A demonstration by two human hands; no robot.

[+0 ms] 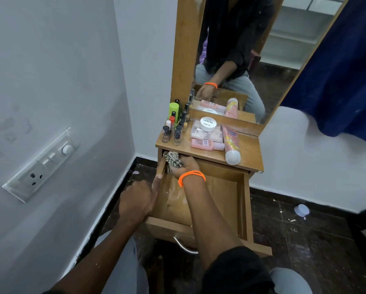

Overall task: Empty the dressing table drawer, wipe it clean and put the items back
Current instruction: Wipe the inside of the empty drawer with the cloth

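The left hand [136, 201] grips the side wall of the open drawer [242, 200]; keep bracing there. The right hand [185, 166] clutches a rag [173, 159] at the back corner; scrub the pale smears, sparing the bottles [207, 144] on the tabletop [249, 149]

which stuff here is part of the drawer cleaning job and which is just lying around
Part of the job:
- open drawer
- wiping cloth, gripped by the right hand
- left hand on the drawer's side
- nail polish bottles, pink tubes and white jar on the tabletop

Just lying about:
- white cap on the floor
- blue curtain
- wall switchboard
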